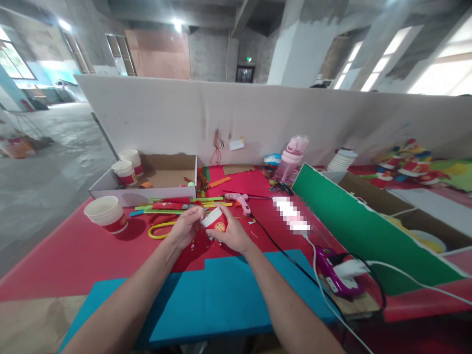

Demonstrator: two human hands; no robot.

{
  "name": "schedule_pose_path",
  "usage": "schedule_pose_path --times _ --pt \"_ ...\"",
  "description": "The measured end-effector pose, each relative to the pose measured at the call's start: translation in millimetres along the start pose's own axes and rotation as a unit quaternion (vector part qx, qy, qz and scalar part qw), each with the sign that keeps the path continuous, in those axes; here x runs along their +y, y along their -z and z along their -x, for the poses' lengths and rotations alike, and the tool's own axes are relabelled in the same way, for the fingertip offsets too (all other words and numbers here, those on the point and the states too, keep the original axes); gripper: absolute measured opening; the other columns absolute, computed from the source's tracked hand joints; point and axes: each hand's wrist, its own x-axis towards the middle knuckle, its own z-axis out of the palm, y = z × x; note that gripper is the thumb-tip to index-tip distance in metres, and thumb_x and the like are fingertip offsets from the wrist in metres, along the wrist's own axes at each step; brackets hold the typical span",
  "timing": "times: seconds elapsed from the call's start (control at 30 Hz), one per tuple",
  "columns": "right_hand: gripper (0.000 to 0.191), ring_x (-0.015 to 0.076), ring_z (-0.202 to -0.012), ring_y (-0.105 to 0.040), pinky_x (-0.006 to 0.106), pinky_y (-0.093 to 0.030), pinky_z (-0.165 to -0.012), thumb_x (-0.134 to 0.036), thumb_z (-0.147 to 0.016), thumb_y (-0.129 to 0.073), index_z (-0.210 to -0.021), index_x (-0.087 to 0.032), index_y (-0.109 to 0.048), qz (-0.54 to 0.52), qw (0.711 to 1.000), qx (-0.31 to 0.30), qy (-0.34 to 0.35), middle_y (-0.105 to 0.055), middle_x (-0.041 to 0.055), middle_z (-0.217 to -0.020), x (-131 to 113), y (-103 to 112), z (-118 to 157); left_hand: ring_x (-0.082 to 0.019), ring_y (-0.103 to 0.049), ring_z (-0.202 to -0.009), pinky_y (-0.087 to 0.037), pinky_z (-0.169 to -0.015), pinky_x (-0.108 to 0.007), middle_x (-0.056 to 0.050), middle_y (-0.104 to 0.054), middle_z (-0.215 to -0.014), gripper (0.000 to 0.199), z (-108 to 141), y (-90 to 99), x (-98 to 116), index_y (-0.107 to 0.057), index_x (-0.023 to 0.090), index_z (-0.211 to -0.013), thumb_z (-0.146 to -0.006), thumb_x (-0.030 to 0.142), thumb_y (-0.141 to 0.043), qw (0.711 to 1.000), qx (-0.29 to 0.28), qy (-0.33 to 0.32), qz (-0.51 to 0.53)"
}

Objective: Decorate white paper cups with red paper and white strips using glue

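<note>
A red and white paper cup (220, 226) with a gold emblem is tilted on its side between my hands. My right hand (235, 232) wraps around its red wall, thumb below and fingers above. At the white rim, my left hand (187, 227) is closed in a pinch, its fingertips against the edge; whether a small scrap is also between them I cannot tell. White paper bits are scattered on the red cloth beneath. Beside my left hand lie yellow-handled scissors (159, 231). A pink glue gun (241, 202) rests just beyond the cup.
Stacked paper cups (106, 214) stand at left, before a shallow cardboard box (167, 179). Coloured strips (177, 211) lie behind my hands. On the right are a green-sided box (354, 221), a purple power strip (337, 275) with cables, and a pink bottle (291, 160).
</note>
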Motion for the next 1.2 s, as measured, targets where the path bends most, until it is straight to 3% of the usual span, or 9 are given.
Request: schedule_pose_path --times 0.13,0.33,0.5,0.77,0.97,1.2 --pt "0.08 0.0184 -0.091 -0.06 0.033 -0.049 -0.081 -0.037 -0.067 -0.077 -0.137 -0.024 -0.039 -0.055 0.998 -0.007 -0.011 -0.062 0.0057 -0.111 -0.4 -0.2 -0.6 -0.01 -0.042 -0.054 -0.034 -0.052 -0.021 0.001 -0.049 -0.058 0.035 -2.0 2.1 3.0 -0.05 0.016 -0.06 -0.078 0.04 -0.067 0.999 0.02 -0.039 0.01" --pt "0.079 0.0166 -0.087 -0.062 0.029 -0.051 -0.075 -0.038 -0.067 -0.076 -0.135 -0.024 -0.039 -0.14 0.989 0.006 -0.051 -0.062 0.0047 -0.111 -3.0 1.2 -2.7 -0.012 -0.05 -0.066 -0.041 -0.061 -0.021 -0.002 -0.059 -0.072 0.022 0.4 -2.1 4.2 -0.068 0.015 -0.081 -0.075 0.036 -0.072 0.993 0.029 -0.08 -0.086" --pt "0.079 0.0165 -0.086 -0.062 0.029 -0.052 -0.075 -0.038 -0.066 -0.076 -0.135 -0.024 -0.039 -0.146 0.988 0.009 -0.051 -0.062 0.0045 -0.11 -2.8 0.6 -2.6 -0.012 -0.052 -0.068 -0.042 -0.065 -0.022 -0.001 -0.061 -0.072 0.018 1.6 -5.1 0.1 -0.067 0.016 -0.075 -0.071 0.031 -0.075 0.98 0.039 -0.123 -0.153" --pt "0.08 0.0194 -0.097 -0.06 0.034 -0.05 -0.086 -0.037 -0.064 -0.078 -0.134 -0.026 -0.039 -0.107 0.992 0.058 -0.04 -0.061 0.0043 -0.114 8.5 -5.7 -5.1 -0.008 -0.045 -0.058 -0.037 -0.056 -0.02 0.003 -0.051 -0.063 0.025 -1.3 -8.7 -16.8 -0.056 0.017 -0.067 -0.069 0.031 -0.076 0.991 0.076 -0.106 -0.017" --pt "0.078 0.0174 -0.088 -0.063 0.03 -0.053 -0.076 -0.036 -0.065 -0.077 -0.132 -0.025 -0.039 -0.207 0.974 0.051 -0.081 -0.064 0.0033 -0.108 1.1 -5.8 -5.7 -0.008 -0.048 -0.06 -0.039 -0.058 -0.019 0.001 -0.058 -0.068 0.027 -3.6 -8.3 -11.2 -0.053 0.017 -0.069 -0.074 0.035 -0.073 0.989 0.083 -0.124 0.01" --pt "0.066 0.0136 -0.059 -0.061 0.026 -0.051 -0.052 -0.039 -0.066 -0.077 -0.121 -0.023 -0.045 -0.297 0.945 0.027 -0.133 -0.067 0.0012 -0.087 -7.5 -1.6 -5.6 -0.011 -0.056 -0.071 -0.043 -0.07 -0.022 -0.002 -0.066 -0.078 0.019 -1.0 -9.3 -2.1 -0.062 0.015 -0.072 -0.074 0.03 -0.073 0.986 0.069 -0.151 -0.008"
